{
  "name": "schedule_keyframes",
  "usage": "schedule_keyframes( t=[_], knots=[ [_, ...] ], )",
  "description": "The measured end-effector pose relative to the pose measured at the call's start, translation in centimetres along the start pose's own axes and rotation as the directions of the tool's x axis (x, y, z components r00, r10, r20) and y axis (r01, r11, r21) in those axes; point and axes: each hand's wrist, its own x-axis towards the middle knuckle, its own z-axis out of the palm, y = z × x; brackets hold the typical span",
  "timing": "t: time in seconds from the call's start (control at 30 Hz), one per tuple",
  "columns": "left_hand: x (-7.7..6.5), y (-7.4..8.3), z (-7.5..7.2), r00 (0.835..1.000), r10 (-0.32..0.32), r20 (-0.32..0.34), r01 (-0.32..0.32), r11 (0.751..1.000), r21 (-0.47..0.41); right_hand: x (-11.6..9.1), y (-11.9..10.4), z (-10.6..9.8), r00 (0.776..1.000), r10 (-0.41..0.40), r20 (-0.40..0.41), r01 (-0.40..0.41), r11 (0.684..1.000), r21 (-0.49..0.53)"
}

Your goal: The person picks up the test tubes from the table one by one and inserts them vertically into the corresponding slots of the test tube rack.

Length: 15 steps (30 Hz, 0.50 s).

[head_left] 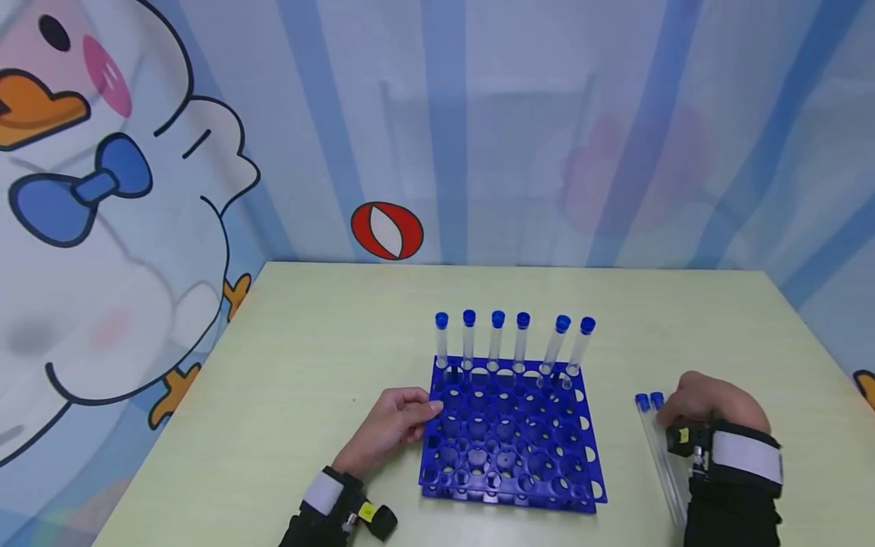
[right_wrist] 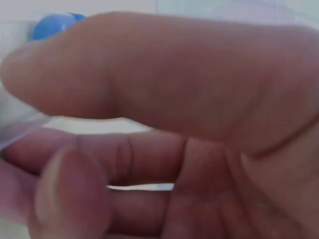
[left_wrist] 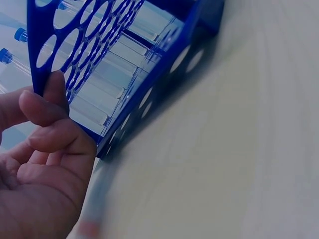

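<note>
A blue test tube rack [head_left: 506,441] stands on the table, with several blue-capped test tubes [head_left: 496,338] in its far row. My left hand [head_left: 393,418] holds the rack's left edge between thumb and fingers, as the left wrist view also shows. Further right, my right hand [head_left: 714,403] is down at several clear test tubes [head_left: 659,463] with blue caps, lying side by side on the table. In the right wrist view its fingers [right_wrist: 79,194] are curled round a clear tube at the left edge, which the thumb partly hides. Blue caps [right_wrist: 54,26] show behind the thumb.
The pale table [head_left: 328,327] reaches back to a cartoon-printed cloth [head_left: 513,152] with blue stripes. On the left, the cloth comes down along the table's edge. Bare tabletop separates the rack from the lying tubes.
</note>
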Motion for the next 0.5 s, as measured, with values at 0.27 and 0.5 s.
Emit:
schedule_keyframes(
  t=[0.27, 0.5],
  knots=[
    [-0.2, 0.2, -0.4, 1.0, 0.019, -0.006, -0.019, 1.0, 0.004, -0.4, -1.0, -0.9, 0.998, -0.066, -0.02, 0.064, 0.995, -0.075],
    [-0.1, 0.2, -0.2, 1.0, 0.016, 0.014, -0.016, 0.999, 0.027, -3.5, -2.4, -2.4, 0.982, -0.14, -0.124, 0.119, 0.979, -0.166]
  ],
)
